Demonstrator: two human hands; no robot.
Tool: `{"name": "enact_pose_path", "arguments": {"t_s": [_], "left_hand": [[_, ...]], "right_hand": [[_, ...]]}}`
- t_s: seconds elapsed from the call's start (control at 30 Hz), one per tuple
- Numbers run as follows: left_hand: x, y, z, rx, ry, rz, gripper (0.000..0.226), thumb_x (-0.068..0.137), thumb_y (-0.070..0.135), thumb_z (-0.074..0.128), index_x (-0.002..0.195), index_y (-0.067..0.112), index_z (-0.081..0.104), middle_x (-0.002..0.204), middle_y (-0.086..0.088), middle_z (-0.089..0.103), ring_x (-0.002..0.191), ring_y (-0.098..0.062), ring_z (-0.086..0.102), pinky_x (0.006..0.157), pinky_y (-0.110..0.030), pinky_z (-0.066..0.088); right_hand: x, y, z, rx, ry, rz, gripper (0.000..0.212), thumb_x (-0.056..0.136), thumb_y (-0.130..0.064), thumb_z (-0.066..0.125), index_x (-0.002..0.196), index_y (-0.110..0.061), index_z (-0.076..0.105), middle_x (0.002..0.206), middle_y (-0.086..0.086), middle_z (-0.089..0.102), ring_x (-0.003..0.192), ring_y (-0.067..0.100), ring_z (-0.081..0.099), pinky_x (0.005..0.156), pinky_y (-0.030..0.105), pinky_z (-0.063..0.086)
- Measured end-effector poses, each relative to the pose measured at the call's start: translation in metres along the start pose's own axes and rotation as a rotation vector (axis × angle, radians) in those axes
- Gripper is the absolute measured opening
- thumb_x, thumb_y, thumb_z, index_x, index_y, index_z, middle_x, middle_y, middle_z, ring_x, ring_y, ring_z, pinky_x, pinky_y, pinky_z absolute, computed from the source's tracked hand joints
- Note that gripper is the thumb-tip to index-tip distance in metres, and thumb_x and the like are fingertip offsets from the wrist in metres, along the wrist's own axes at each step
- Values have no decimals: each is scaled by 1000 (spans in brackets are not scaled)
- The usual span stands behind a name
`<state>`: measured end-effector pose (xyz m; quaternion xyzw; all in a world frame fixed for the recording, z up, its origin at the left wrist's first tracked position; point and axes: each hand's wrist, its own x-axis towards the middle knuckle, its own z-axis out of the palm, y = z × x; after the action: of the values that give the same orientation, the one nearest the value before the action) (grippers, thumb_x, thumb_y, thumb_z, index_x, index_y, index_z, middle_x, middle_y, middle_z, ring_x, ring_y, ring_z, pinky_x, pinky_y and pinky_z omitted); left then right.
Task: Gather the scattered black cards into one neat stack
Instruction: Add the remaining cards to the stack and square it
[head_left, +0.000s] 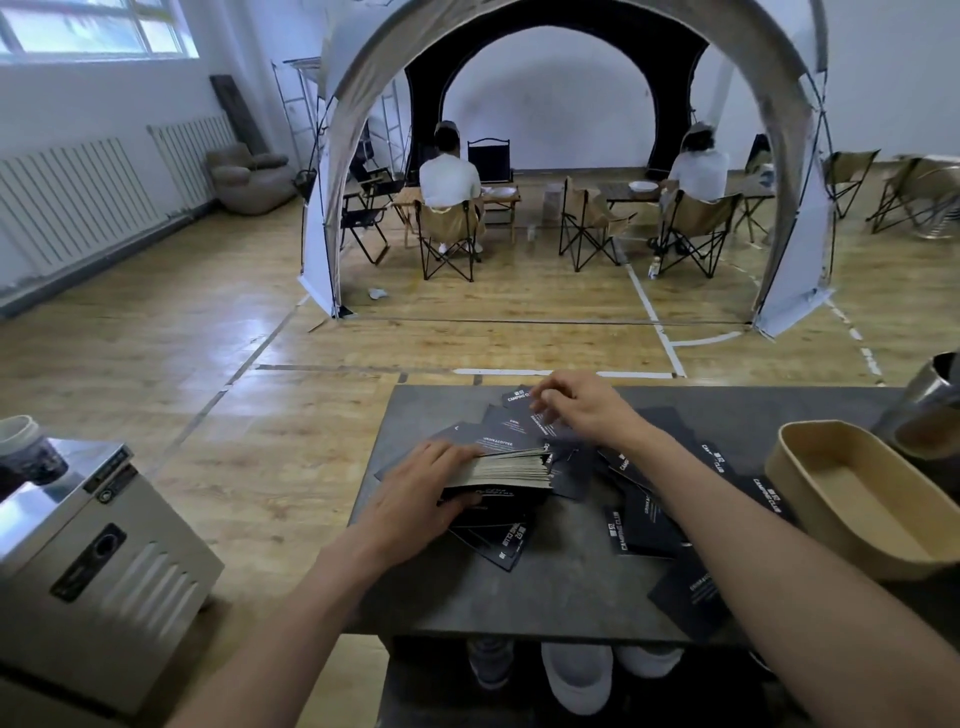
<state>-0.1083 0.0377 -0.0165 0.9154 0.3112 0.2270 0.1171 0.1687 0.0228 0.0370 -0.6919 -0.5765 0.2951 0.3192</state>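
Silver metal box (104, 545) sits lower left. Centre frame, the left hand (421, 493) grips the stack of black cards (504, 467) on the grey table (519, 597). Just above, the right hand (582, 410) curls its fingers onto a loose card (517, 400), can't tell if it's actually pinched. More scattered cards (644, 525) lie toward the beige tray (795, 493) on the right.

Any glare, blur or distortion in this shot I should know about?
Head view: the wide lens bows the tent arch; bright glare sits atop the metal box; fingertips of the right hand are motion-blurred; the card stack in the left hand is sharp.
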Motion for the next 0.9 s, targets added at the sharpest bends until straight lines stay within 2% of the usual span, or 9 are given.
{"name": "enact_pose_path", "arguments": {"t_s": [0.1, 0.2, 0.27, 0.43, 0.57, 0.67, 0.77, 0.83, 0.9], "left_hand": [[6, -1, -2, -46, -7, -8, 52, 93, 31, 76, 140, 27, 55, 131, 7, 60, 125, -14, 54, 104, -33, 47], [12, 1, -2, -37, -69, -28, 55, 92, 34, 76, 142, 33, 53, 131, 11, 58, 126, -10, 50, 103, -27, 43], [12, 3, -2, -8, -79, -36, 57, 91, 38, 75, 143, 35, 51, 131, 12, 57, 126, -8, 48, 99, -21, 38], [10, 7, -1, 68, -60, -36, 58, 91, 50, 71, 142, 34, 49, 132, 12, 55, 129, -10, 46, 102, -28, 43], [10, 7, -1, 68, -84, -50, 57, 92, 52, 69, 142, 34, 48, 132, 14, 52, 127, -9, 46, 101, -27, 42], [9, 7, -1, 55, -88, -50, 56, 92, 50, 70, 142, 34, 48, 134, 14, 49, 128, -9, 46, 100, -26, 43], [9, 5, -2, 4, -85, -45, 58, 90, 45, 76, 141, 33, 51, 152, 11, 35, 135, -11, 46, 102, -26, 43], [8, 3, -1, -17, -81, -27, 65, 88, 44, 79, 143, 36, 46, 167, 11, 13, 147, -14, 37, 111, -38, 47], [7, 5, 0, -34, -57, -25, 87, 86, 40, 82, 155, 36, 29, 171, 13, -10, 155, -15, 24, 114, -39, 43]], "right_hand": [[13, 11, 5, -384, 121, 93, 30, 86, -44, 74, 102, -19, 72, 98, -3, 72, 97, 18, 68, 86, 35, 56], [12, 8, 22, -549, 131, 153, 42, 71, -61, 78, 72, -20, 71, 75, -3, 72, 77, 19, 67, 60, 29, 49], [14, 5, 29, -516, 165, 197, 41, 69, -57, 82, 68, -17, 74, 69, -3, 73, 72, 17, 68, 56, 26, 47], [23, 0, 23, -132, 113, 353, 34, 60, -22, 98, 81, -20, 71, 87, -5, 69, 95, 18, 67, 83, 33, 55], [21, 8, 8, 177, 157, 392, 16, 77, 0, 84, 88, -9, 79, 90, 5, 74, 93, 21, 66, 75, 27, 49], [22, 16, -4, 252, 279, 365, 18, 87, 6, 69, 91, -9, 78, 98, 10, 76, 86, 18, 65, 61, 22, 48], [21, 12, -16, 247, 471, 198, 18, 95, -2, 63, 100, -15, 74, 107, 7, 75, 94, 18, 68, 78, 31, 57], [17, 4, -18, 284, 397, 113, 15, 96, -8, 65, 108, -15, 70, 109, 7, 74, 93, 17, 68, 81, 30, 56], [11, -5, -9, 228, 129, 111, 14, 94, -13, 69, 107, -17, 72, 107, 6, 75, 89, 14, 67, 79, 25, 52]]}}
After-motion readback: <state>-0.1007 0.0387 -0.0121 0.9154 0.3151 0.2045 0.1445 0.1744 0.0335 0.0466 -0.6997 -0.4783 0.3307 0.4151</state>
